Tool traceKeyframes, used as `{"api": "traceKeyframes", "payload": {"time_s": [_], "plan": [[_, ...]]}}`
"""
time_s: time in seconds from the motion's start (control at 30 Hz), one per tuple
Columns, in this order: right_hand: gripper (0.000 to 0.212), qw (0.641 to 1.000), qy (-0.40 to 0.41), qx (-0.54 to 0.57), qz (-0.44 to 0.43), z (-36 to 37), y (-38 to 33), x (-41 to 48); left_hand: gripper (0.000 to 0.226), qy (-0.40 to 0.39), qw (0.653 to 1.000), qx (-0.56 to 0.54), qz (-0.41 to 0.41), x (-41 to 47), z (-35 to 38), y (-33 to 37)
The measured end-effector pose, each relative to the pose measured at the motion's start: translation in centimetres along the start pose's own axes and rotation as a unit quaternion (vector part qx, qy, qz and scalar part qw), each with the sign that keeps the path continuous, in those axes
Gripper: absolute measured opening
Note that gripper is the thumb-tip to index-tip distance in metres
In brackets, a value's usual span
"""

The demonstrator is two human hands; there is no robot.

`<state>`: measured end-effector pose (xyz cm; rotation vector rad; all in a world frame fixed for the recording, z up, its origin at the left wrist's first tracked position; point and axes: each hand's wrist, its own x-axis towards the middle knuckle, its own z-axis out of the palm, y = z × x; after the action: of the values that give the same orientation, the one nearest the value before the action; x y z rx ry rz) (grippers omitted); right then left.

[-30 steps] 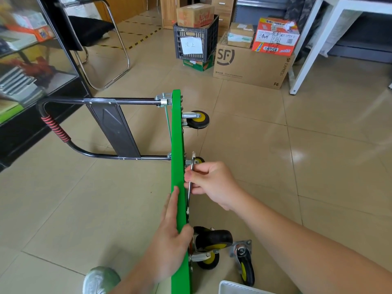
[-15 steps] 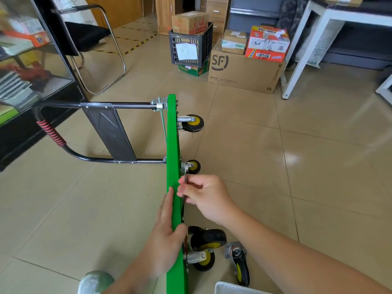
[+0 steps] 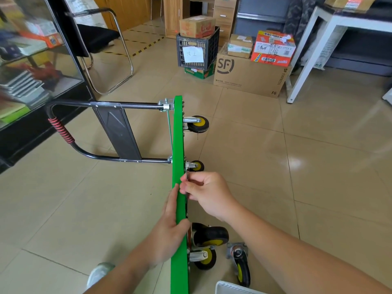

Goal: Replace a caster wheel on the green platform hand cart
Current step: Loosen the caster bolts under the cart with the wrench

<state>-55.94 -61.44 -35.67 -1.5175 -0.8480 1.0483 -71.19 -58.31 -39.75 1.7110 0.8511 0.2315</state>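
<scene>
The green platform cart (image 3: 177,145) stands on its long edge on the tiled floor, its black handle (image 3: 118,132) folded out to the left. My left hand (image 3: 169,228) grips the deck's upper edge, thumb on the wheel side. My right hand (image 3: 209,194) pinches a slim metal wrench (image 3: 187,177) that lies along the deck's underside, its head at the mount of a small caster (image 3: 197,166). Another caster (image 3: 198,124) sits further along, and two casters (image 3: 209,245) are mounted near me. A loose caster wheel (image 3: 240,264) lies on the floor beside them.
Cardboard boxes (image 3: 250,75) and a black crate (image 3: 197,49) stand ahead. A glass cabinet (image 3: 31,66) and a chair (image 3: 101,43) are at the left, a white table leg (image 3: 305,60) at the right. A white object's corner (image 3: 231,288) and my shoe (image 3: 99,272) are at the bottom.
My right hand and the wrench have shifted slightly along the deck towards the small caster. The left hand keeps its grip on the deck. The camera has tilted a little.
</scene>
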Motion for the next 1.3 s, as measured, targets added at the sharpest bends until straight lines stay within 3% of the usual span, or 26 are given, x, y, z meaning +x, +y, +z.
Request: {"api": "traceKeyframes", "payload": {"time_s": [0.47, 0.67, 1.0, 1.3], "plan": [[0.013, 0.999, 0.021, -0.03, -0.025, 0.1, 0.4, 0.2, 0.089, -0.033, 0.999, 0.0, 0.015, 0.2, -0.9, -0.7], [0.015, 0.997, -0.019, -0.075, -0.01, -0.2, -1.1, 0.5, 0.089, -0.044, 0.999, -0.007, -0.002, 0.5, -1.1, -1.4], [0.017, 0.996, 0.009, -0.07, -0.044, 0.0, -0.5, -1.0, 0.092, -0.044, 0.999, 0.002, 0.004, 0.9, -0.7, -1.6], [0.045, 0.994, 0.017, -0.036, -0.098, 0.1, 0.7, -3.9, 0.093, -0.034, 0.999, -0.005, -0.01, 0.8, -0.7, -1.4]]}}
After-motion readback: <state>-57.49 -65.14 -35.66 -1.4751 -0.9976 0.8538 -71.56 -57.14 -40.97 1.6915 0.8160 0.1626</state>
